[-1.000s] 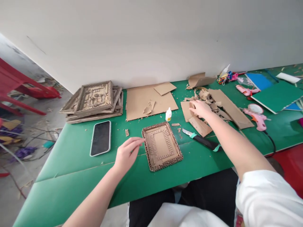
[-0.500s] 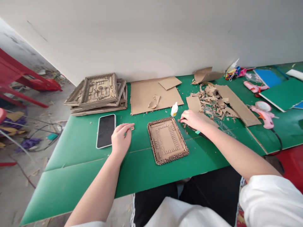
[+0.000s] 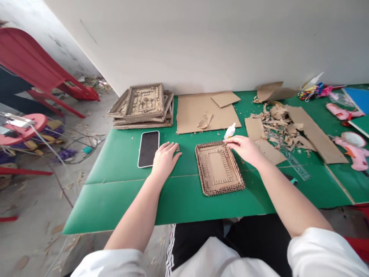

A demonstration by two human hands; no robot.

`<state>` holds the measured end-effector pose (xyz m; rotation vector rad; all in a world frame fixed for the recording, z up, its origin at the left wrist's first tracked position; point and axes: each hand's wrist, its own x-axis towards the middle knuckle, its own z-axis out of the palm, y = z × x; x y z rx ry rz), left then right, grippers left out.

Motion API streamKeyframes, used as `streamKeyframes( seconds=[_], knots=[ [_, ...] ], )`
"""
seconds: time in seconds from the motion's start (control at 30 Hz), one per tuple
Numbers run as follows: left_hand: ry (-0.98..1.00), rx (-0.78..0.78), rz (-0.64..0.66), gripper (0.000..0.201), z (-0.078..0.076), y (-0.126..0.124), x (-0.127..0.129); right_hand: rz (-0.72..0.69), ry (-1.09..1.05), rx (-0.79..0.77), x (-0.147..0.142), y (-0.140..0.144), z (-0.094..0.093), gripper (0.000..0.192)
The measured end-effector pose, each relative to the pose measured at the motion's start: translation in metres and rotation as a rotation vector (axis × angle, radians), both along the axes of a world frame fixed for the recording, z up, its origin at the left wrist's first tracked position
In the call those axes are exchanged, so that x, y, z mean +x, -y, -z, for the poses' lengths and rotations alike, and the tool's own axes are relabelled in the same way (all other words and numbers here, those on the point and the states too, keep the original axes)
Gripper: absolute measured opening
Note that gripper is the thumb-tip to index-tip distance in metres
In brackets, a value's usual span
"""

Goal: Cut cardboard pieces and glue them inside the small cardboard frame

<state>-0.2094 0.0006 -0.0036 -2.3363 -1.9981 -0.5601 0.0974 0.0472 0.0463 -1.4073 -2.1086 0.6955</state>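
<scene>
My left hand (image 3: 165,159) lies on the green table beside the phone (image 3: 148,149), fingers stretched out and thumb apart. Small ridged cardboard pieces (image 3: 178,147) show at its fingertips. My right hand (image 3: 245,149) is closed around the lower part of a white glue bottle (image 3: 230,131), which leans with its nozzle up and to the right. Just below that hand sits a cardboard tray (image 3: 220,169) with a corrugated rim and rows of small ridged strips inside.
Stacked cardboard frames (image 3: 145,100) stand at the back left. Behind the tray is a flat cardboard sheet (image 3: 187,115). Torn scraps (image 3: 284,119), a clear ruler (image 3: 296,163) and pink glue guns (image 3: 353,152) lie to the right. A red chair (image 3: 34,57) is on the left.
My right hand has moved from small scraps beside the tray to the glue bottle, which now leans. The left hand's fingers have flattened on the table. The view has shifted left.
</scene>
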Motion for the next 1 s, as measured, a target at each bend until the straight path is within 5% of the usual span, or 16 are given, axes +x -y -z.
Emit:
streamKeyframes(
  seconds=[0.17, 0.67, 1.0],
  knots=[
    [0.002, -0.034, 0.021, 0.033, 0.002, -0.002, 0.001, -0.070, -0.100, -0.184, -0.026, 0.003, 0.011, 0.019],
    [-0.053, 0.010, -0.018, 0.031, -0.005, 0.003, 0.015, -0.012, 0.338, 0.068, -0.041, 0.013, 0.022, 0.017],
    [0.029, -0.037, 0.080, 0.036, 0.006, 0.001, 0.015, -0.184, 0.285, 0.104, -0.027, 0.010, 0.026, 0.017]
  ],
)
